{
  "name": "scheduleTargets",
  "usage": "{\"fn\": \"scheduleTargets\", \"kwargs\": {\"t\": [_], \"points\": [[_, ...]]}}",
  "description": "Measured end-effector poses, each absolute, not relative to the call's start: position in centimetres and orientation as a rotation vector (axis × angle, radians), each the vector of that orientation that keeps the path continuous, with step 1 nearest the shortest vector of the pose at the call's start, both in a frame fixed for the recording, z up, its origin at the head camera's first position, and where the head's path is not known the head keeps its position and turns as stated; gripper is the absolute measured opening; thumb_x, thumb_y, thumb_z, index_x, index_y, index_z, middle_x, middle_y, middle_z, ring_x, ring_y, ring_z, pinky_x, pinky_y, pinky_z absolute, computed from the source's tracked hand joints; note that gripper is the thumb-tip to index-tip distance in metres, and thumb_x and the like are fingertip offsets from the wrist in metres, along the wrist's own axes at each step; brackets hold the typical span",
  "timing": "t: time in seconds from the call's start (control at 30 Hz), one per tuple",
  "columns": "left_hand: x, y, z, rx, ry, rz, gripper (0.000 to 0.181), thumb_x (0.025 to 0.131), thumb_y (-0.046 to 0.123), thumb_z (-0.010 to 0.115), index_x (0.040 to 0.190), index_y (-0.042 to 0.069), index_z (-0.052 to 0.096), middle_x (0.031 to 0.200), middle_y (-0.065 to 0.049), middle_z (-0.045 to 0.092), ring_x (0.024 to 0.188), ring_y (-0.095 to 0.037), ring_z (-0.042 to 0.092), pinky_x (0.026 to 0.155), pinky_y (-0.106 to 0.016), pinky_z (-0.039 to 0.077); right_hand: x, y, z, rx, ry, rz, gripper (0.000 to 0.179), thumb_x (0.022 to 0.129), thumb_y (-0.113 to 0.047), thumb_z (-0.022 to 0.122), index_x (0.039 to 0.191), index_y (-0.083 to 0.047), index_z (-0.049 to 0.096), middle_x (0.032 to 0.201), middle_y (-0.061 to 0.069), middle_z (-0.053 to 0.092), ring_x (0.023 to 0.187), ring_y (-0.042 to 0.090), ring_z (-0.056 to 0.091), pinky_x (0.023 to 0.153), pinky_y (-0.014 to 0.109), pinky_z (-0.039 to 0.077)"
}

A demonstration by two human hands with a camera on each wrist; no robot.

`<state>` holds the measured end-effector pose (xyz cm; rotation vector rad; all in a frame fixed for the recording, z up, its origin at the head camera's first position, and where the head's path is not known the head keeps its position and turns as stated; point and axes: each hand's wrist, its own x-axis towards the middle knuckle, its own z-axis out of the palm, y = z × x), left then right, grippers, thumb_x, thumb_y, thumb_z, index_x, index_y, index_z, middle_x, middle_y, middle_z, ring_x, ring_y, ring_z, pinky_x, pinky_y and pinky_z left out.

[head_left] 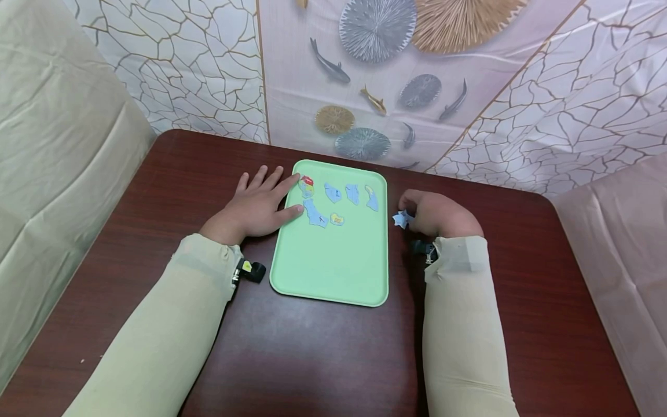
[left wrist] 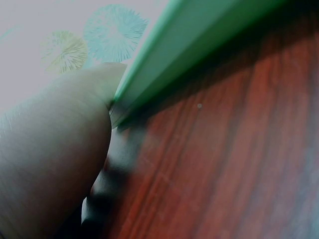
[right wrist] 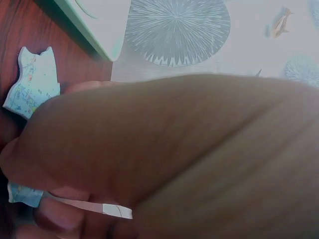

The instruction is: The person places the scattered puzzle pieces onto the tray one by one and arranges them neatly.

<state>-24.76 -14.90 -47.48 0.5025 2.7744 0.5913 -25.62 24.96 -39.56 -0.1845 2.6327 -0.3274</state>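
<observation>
A light green tray (head_left: pixel 333 266) carries several flat, irregular map-like puzzle pieces, among them a curved blue piece (head_left: pixel 315 213), a small yellow piece (head_left: pixel 337 219) and a red-and-yellow piece (head_left: pixel 307 186). My left hand (head_left: pixel 255 205) lies palm down with spread fingers, its thumb and index finger touching the tray's left rim. To the right of the tray, my right hand (head_left: pixel 440 214) has curled fingers pinching a light blue puzzle piece (head_left: pixel 402 219). In the right wrist view, edges of more pieces (right wrist: pixel 25 194) show under the fingers; how many is hidden.
Beneath everything is a dark red-brown wooden table (head_left: pixel 292 347). A patterned cloth (head_left: pixel 198 63) with fish and round leaf shapes hangs behind it. Pale drapes (head_left: pixel 57 145) flank both sides. A small black wrist camera (head_left: pixel 253 271) sits below the left hand.
</observation>
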Motion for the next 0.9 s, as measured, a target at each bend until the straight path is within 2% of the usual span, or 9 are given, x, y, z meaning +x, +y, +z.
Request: {"fn": "scheduleTargets", "kwargs": {"t": [0.43, 0.67, 0.77, 0.9], "points": [[-24.7, -14.8, -47.3, 0.497, 2.774, 0.592, 0.084, 0.112, 0.076, 0.04, 0.182, 0.041, 0.009, 0.192, -0.013, 0.001, 0.177, -0.044, -0.01, 0.137, -0.072, -0.008, -25.5, 25.0, -39.1, -0.186, 2.666, -0.324, 0.04, 0.098, -0.002, 0.065, 0.133, -0.022, 0.067, 0.117, 0.012, 0.071, 0.101, 0.032, 0.066, 0.083, 0.046, 0.054], [-24.6, -14.9, -47.2, 0.498, 2.769, 0.598, 0.084, 0.112, 0.076, 0.041, 0.182, 0.041, 0.01, 0.192, -0.013, 0.001, 0.177, -0.044, -0.01, 0.137, -0.072, -0.009, -25.2, 24.8, -38.7, -0.156, 2.692, -0.349, 0.041, 0.097, -0.001, 0.066, 0.132, -0.021, 0.067, 0.122, 0.013, 0.07, 0.102, 0.034, 0.066, 0.081, 0.045, 0.055], [-24.6, -14.9, -47.3, 0.499, 2.772, 0.597, 0.084, 0.112, 0.076, 0.041, 0.182, 0.041, 0.01, 0.192, -0.013, 0.002, 0.177, -0.044, -0.01, 0.137, -0.072, -0.009, -25.1, 24.6, -38.5, -0.157, 2.703, -0.357, 0.04, 0.097, -0.001, 0.065, 0.131, -0.022, 0.067, 0.12, 0.013, 0.071, 0.099, 0.033, 0.066, 0.077, 0.043, 0.055], [-24.6, -14.9, -47.4, 0.5, 2.776, 0.597, 0.084, 0.112, 0.076, 0.04, 0.182, 0.041, 0.01, 0.192, -0.012, 0.002, 0.177, -0.044, -0.009, 0.137, -0.072, -0.008, -24.8, 24.2, -37.9, -0.151, 2.693, -0.393, 0.039, 0.099, -0.003, 0.064, 0.133, -0.022, 0.065, 0.117, 0.014, 0.071, 0.083, 0.031, 0.069, 0.069, 0.041, 0.057]]}}
